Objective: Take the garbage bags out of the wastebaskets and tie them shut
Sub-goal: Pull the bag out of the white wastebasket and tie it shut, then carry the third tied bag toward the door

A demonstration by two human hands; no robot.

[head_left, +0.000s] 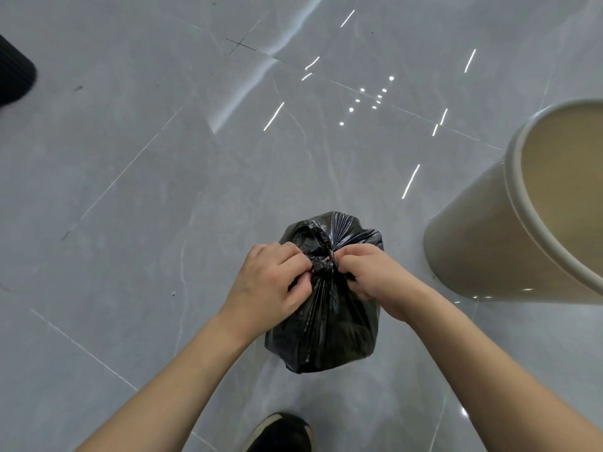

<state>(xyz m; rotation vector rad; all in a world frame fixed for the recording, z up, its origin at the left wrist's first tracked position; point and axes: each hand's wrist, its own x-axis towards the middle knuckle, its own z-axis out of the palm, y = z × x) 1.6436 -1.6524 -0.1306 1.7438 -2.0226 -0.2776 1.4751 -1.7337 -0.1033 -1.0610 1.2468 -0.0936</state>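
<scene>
You are at the tying step: the black garbage bag (pixel 321 324) sits on the tiled floor (pixel 130 190), out of the cream wastebasket (pixel 489 236) just beside it. Your left hand (pixel 267 282) and right hand (pixel 375 275) are both pinched closed on the plastic at the knot (pixel 323 267). Next, I judge, pull the ends apart to snug it.

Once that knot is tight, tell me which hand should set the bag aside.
Probably left: the left hand has open floor beside it, while the right hand is hemmed by the beige wastebasket. Both grip the bag.
</scene>
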